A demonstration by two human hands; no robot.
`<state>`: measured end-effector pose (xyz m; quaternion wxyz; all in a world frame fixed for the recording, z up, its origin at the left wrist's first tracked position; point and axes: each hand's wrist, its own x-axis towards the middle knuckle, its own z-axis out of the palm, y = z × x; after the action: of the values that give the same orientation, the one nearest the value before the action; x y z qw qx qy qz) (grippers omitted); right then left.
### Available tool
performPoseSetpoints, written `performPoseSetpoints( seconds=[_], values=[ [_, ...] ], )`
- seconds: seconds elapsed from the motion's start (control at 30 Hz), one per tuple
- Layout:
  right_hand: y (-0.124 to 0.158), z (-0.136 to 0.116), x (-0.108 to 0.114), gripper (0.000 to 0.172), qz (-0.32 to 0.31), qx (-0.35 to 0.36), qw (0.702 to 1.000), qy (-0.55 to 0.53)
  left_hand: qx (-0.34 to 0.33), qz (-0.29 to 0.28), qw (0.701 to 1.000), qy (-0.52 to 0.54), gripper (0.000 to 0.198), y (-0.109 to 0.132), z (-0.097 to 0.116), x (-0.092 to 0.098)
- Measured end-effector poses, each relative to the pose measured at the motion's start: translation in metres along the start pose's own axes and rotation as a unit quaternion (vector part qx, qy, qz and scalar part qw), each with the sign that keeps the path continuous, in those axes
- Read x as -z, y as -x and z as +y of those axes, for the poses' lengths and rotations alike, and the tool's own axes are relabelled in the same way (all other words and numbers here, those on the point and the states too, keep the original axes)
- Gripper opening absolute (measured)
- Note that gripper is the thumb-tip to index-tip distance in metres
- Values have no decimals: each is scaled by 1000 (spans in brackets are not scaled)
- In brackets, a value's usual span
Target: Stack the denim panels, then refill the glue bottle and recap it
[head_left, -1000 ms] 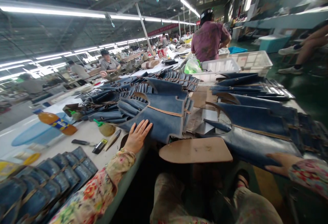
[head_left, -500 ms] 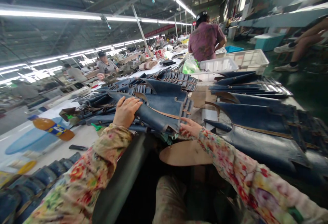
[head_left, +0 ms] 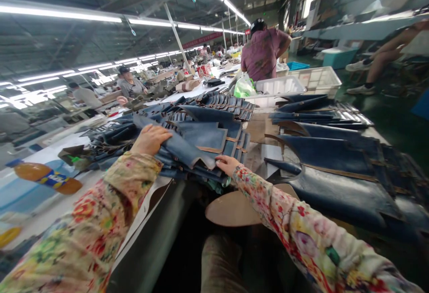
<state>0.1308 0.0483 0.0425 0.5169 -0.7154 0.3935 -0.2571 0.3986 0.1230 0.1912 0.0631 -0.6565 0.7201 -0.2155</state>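
A dark blue leather piece (head_left: pixel 197 150) with a brown strip and notched edges lies over a pile of similar pieces in front of me. My left hand (head_left: pixel 152 138) grips its far left part, fingers bent over the leather and thumb hidden. At its near right corner, my right hand (head_left: pixel 228 164) pinches the edge between thumb and fingers. Under that corner shows some greenish cloth (head_left: pixel 217 185). A flat brown rounded board (head_left: pixel 231 208) sits just below my right wrist.
More blue leather pieces (head_left: pixel 335 150) are stacked on the right. An orange drink bottle (head_left: pixel 45 176) lies at the left. White plastic crates (head_left: pixel 315 78) and a green-white bag (head_left: pixel 244 86) stand farther back, near a seated co-worker (head_left: pixel 259 53) in a purple shirt.
Both hands have shifted left with the top leather piece, uncovering more of the pieces beneath its right side. My right hand's fingers have closed on the corner. The view has turned slightly.
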Motion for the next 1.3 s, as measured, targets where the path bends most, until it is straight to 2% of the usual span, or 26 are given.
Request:
performPoseSetpoints(
  seconds=[0.07, 0.1, 0.17, 0.23, 0.3, 0.37, 0.43, 0.47, 0.53, 0.63, 0.73, 0.8, 0.83, 0.9, 0.97, 1.03, 1.1, 1.2, 1.3],
  values=[
    [1, 3, -1, 27, -9, 21, 999, 35, 46, -154, 987, 2, 54, 22, -6, -22],
    [1, 3, -2, 27, -13, 31, 998, 51, 74, -197, 978, -3, 59, 31, -9, -29],
    [1, 4, -1, 29, -17, 46, 996, 81, 98, -236, 967, -10, 71, 43, -10, -31],
    [0, 3, -1, 31, -18, 54, 993, 108, 57, -243, 968, 15, 78, 45, -6, -20],
    [-1, 3, -2, 32, -20, 62, 990, 129, -16, -237, 968, 80, 75, 40, 6, -6],
    [1, 3, -3, 33, -21, 73, 987, 143, -56, -183, 971, 140, 65, 33, 23, 1],
    [6, 2, -2, 34, -20, 89, 984, 152, -37, -130, 979, 155, 59, 28, 43, -4],
    [10, 2, 0, 34, -21, 101, 982, 156, -15, -125, 981, 148, 58, 26, 52, -10],
    [23, 6, 10, 34, -24, 130, 978, 160, 20, -154, 979, 132, 57, 26, 66, -23],
    [51, 31, 47, 33, -12, 170, 972, 165, 36, -175, 976, 128, 58, 31, 73, -34],
    [94, 87, 110, 36, 50, 192, 960, 198, 33, -150, 980, 128, 60, 39, 68, -32],
    [134, 136, 158, 40, 86, 127, 945, 288, 24, -137, 983, 123, 62, 42, 66, -30],
    [157, 161, 180, 43, 97, 88, 927, 352, 17, -129, 984, 123, 63, 43, 67, -29],
    [204, 208, 219, 49, 129, 23, 912, 389, -10, -111, 984, 137, 65, 42, 75, -26],
    [243, 246, 246, 55, 138, -55, 886, 440, -51, -92, 979, 172, 64, 37, 95, -21],
    [267, 271, 264, 56, 163, -112, 859, 472, -98, -78, 969, 211, 61, 28, 125, -12],
    [271, 279, 275, 50, 220, -82, 850, 471, -145, -77, 956, 243, 55, 17, 164, 0],
    [251, 264, 287, 36, 301, 41, 848, 434, -215, -94, 931, 279, 50, -2, 230, 18],
    [216, 230, 298, 33, 353, 92, 835, 412, -271, -119, 900, 320, 55, -23, 297, 31]
  ],
)
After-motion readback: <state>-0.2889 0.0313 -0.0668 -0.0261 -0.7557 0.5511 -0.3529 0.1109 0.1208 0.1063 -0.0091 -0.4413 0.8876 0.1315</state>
